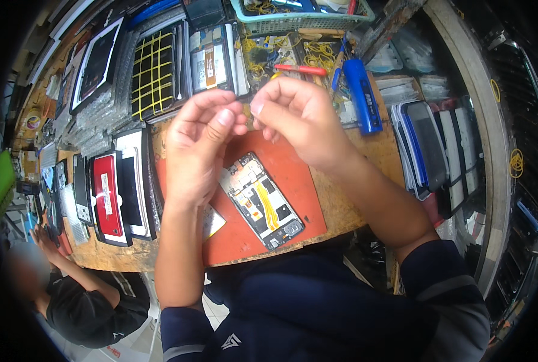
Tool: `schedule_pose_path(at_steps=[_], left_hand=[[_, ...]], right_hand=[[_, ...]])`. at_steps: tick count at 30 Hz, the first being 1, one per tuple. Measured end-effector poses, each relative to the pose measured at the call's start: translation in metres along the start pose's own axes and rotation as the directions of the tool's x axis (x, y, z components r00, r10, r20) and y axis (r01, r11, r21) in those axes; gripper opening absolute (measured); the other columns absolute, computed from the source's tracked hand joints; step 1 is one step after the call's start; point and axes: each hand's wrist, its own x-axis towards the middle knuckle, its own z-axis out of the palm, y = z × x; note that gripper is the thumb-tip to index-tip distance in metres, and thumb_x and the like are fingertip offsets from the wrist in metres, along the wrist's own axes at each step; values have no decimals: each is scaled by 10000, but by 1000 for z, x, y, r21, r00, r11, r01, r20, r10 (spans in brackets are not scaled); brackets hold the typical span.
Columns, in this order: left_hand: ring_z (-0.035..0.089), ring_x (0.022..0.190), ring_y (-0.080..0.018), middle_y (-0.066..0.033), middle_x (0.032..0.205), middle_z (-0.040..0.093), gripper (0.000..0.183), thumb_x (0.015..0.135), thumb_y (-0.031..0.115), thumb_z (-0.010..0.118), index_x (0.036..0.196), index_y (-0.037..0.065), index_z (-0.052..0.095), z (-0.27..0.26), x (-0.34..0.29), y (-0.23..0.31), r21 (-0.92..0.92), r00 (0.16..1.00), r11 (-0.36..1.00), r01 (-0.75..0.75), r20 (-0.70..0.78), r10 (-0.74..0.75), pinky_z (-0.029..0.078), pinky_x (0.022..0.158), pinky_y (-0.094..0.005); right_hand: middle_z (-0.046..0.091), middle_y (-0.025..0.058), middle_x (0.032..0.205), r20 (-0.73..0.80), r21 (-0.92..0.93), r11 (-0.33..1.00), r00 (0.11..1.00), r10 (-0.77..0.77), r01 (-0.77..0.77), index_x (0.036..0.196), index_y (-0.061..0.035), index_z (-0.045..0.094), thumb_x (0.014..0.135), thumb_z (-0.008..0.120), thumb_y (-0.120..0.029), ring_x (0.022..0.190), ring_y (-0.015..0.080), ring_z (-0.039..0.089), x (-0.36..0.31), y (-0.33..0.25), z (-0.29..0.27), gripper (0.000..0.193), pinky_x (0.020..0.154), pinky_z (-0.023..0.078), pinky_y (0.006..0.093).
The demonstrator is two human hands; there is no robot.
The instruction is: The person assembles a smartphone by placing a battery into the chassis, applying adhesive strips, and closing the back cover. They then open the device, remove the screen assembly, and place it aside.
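Observation:
My left hand (203,136) and my right hand (302,117) are raised close together above the bench, fingertips nearly facing. Both have thumb and fingers pinched; whatever they hold, if anything, is too small to make out. Below them an opened smartphone (258,208) lies slantwise on an orange-red mat (308,211). Its inner parts show, with yellow strips running along the middle. Partly hidden by my left forearm, a small white and yellow card (213,222) lies beside the phone.
Beyond my hands are a red-handled tool (302,70), a blue cylindrical tool (362,99) and yellow rubber bands (320,54). A teal basket (299,24) stands at the back. Stacked phone panels (154,72) line the left; more panels (423,145) stand right. A co-worker (91,298) sits lower left.

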Motion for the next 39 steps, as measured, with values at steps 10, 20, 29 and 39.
schedule_pose_path(at_steps=[10,20,29,39], left_hand=[[726,918,-143,-97,1036,758,245,1038,56,747,1257,-26,675,6,0,-5,13,998,1000,20,-56,-19,603,870,-276],[685,865,-114,-95,1035,746,337,1067,33,693,1383,-22,588,7,0,-9,63,994,993,-105,-11,105,571,841,-255],[764,990,-194,-151,1107,755,541,1037,-17,706,1512,-32,448,14,-2,-3,-82,999,996,-21,-33,18,648,934,-322],[763,944,-190,-143,1073,760,575,1014,-48,723,1517,-22,448,11,-1,-3,-73,1000,997,-16,-17,14,642,903,-317]], right_hand=[[774,53,938,0,-95,994,999,-52,51,1018,14,676,1051,677,-25,845,49,722,-3,6,6,51,750,578,216],[777,57,922,8,-137,984,994,-112,112,999,10,678,1042,690,-37,797,36,700,-3,17,9,65,695,558,210],[755,69,936,-11,-2,1000,1000,-22,22,1019,6,661,1068,657,-68,757,56,674,-1,6,2,89,663,541,218],[759,72,940,33,-34,999,999,-33,35,1013,12,653,1051,678,-38,839,79,721,-2,4,2,68,738,581,239]])
